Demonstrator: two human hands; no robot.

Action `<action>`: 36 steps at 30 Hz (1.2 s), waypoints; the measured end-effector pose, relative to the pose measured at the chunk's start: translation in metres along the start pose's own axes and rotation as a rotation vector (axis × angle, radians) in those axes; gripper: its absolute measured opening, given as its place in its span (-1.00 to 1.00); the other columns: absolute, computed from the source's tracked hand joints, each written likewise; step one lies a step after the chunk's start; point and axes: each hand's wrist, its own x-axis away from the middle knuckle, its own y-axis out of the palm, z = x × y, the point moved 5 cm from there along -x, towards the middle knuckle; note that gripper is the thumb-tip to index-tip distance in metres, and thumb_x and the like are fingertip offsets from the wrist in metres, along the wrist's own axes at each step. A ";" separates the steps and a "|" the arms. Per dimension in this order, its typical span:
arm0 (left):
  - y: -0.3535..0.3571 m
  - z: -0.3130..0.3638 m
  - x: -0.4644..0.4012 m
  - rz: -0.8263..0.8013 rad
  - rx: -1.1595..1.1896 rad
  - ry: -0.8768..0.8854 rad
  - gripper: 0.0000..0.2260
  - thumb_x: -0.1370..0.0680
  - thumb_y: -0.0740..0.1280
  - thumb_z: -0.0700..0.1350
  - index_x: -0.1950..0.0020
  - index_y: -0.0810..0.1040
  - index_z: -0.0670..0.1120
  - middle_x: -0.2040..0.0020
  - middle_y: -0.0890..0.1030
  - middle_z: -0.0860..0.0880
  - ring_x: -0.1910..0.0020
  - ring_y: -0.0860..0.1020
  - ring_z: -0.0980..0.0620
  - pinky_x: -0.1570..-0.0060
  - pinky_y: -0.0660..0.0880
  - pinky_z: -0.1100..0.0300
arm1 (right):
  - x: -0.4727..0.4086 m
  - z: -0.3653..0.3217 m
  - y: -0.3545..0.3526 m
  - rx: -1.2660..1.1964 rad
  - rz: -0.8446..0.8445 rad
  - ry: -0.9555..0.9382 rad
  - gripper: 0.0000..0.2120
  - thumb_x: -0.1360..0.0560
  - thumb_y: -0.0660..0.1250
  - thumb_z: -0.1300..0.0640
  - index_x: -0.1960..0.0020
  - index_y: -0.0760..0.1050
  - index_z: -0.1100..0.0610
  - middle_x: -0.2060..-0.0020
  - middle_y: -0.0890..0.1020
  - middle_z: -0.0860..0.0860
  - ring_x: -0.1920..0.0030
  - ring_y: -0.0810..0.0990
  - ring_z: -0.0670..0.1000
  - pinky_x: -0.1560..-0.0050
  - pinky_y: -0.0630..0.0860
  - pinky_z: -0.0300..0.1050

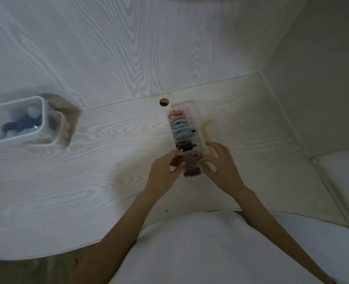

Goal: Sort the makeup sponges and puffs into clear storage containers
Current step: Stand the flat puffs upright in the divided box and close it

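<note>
A long clear divided container (198, 128) lies on the white desk (108, 160), running away from me. Its compartments hold puffs on edge: pink at the far end, light blue (179, 126), dark green (184, 146), lilac, and brown (192, 171) at the near end. My left hand (165, 171) and my right hand (220, 162) flank the near end, fingertips pinched on a brown puff (191, 160) standing in the nearest compartment. At the far left a clear tub (43, 111) holds dark blue and pale green sponges (26, 121); a second clear tub behind it holds pinkish pieces.
A yellow bent strip (206, 130) lies along the container's right side. A round cable hole (164, 102) sits in the desk just beyond the container. White wood-grain wall panels rise behind and to the right. My white clothing covers the desk's near edge.
</note>
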 end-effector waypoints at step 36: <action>0.018 -0.029 0.002 0.185 0.005 -0.268 -0.67 -0.43 0.46 -0.13 -0.14 0.47 -0.09 -0.04 0.47 0.02 0.12 0.49 0.13 0.21 0.44 0.33 | -0.003 0.005 0.005 0.149 0.083 -0.028 -0.94 -0.36 0.46 0.11 0.23 0.62 0.09 -0.17 0.56 0.09 -0.20 0.44 0.11 -0.12 0.44 0.01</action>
